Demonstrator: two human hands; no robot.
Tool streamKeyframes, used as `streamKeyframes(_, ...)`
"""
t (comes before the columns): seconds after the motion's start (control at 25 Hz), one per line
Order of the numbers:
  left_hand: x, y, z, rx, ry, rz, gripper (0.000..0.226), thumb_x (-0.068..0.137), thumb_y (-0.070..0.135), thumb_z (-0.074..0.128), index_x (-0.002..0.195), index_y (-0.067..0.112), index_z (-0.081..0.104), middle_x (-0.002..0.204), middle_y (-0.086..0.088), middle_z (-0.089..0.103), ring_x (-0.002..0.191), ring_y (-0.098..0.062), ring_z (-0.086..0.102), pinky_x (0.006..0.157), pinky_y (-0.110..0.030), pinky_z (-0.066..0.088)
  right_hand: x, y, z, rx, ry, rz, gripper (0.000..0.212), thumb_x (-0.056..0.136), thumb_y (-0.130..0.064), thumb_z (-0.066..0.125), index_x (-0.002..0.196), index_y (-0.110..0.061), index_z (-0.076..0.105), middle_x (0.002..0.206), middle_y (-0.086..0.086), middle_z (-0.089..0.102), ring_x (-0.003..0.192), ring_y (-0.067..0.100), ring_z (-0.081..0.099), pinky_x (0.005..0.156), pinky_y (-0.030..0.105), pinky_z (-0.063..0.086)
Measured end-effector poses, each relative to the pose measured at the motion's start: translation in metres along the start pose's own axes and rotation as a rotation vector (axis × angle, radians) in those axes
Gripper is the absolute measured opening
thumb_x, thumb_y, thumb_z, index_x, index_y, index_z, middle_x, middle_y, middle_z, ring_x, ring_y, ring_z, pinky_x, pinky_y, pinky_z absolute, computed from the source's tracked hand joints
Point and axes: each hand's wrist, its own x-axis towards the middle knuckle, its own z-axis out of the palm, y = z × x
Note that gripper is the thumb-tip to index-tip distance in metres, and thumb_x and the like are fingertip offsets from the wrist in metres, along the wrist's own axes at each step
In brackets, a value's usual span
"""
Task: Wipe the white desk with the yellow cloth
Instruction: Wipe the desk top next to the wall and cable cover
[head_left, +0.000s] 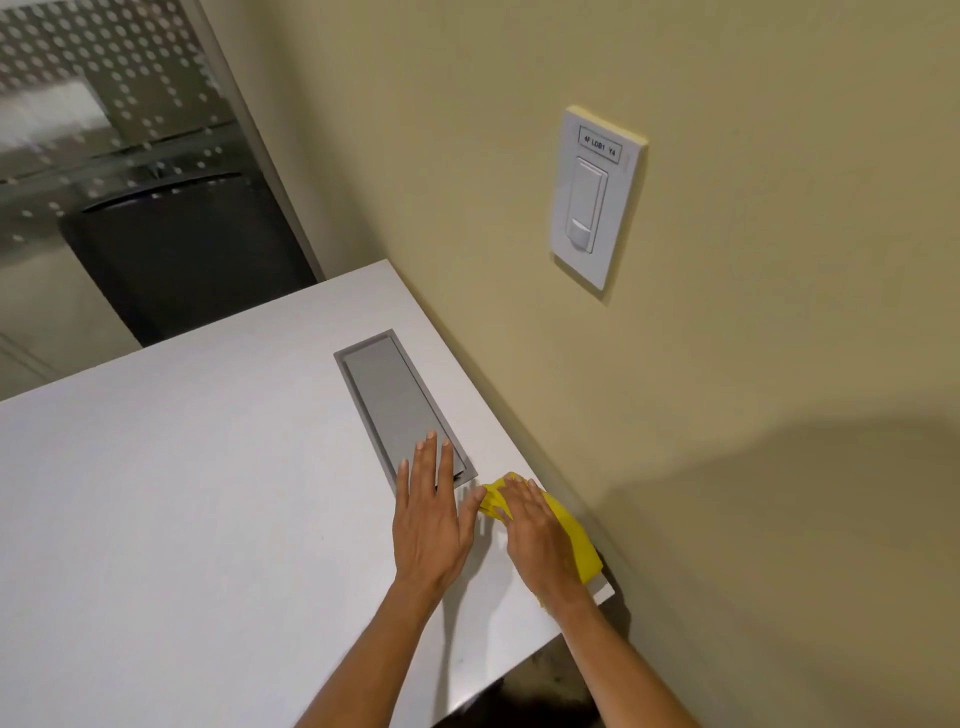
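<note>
The white desk (182, 493) fills the lower left of the head view and meets the beige wall on its right side. A crumpled yellow cloth (574, 535) lies on the desk close to the wall, near the desk's right corner. My right hand (540, 540) presses down on the cloth, covering its middle, with cloth showing past the fingers and along the wall side. My left hand (431, 514) rests flat on the desk just left of it, fingers spread, holding nothing. Its fingertips overlap the near end of a grey hatch.
A long grey cable hatch (395, 405) is set flush into the desk beside the wall. A white light switch plate (595, 200) hangs on the beige wall above. A dark chair back (176, 260) stands behind the desk's far edge, in front of a dotted glass partition.
</note>
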Motion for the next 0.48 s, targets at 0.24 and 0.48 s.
streamKeyframes(0.24,0.009,-0.013,0.023,0.074,-0.055,0.034,0.074,0.106,0.061,0.020,0.161,0.013,0.024,0.170,-0.008,0.016,0.158,-0.020,0.011,0.127,-0.045,0.010,0.012,-0.001,0.030,-0.150,-0.207,0.077,0.054,0.092,-0.015,0.060,0.143,-0.007,0.045,0.149,0.013,0.044,0.141,0.026,0.037,0.117,0.041,0.027)
streamKeyframes(0.48,0.007,-0.016,0.051,0.092,-0.138,0.023,0.069,0.106,0.056,0.029,0.161,0.014,0.022,0.169,-0.007,0.015,0.158,-0.020,0.008,0.127,-0.039,0.001,0.003,0.001,0.033,-0.274,-0.271,0.080,0.073,0.097,-0.056,0.004,0.155,-0.012,0.014,0.162,0.010,0.006,0.150,0.029,0.004,0.117,0.048,0.010)
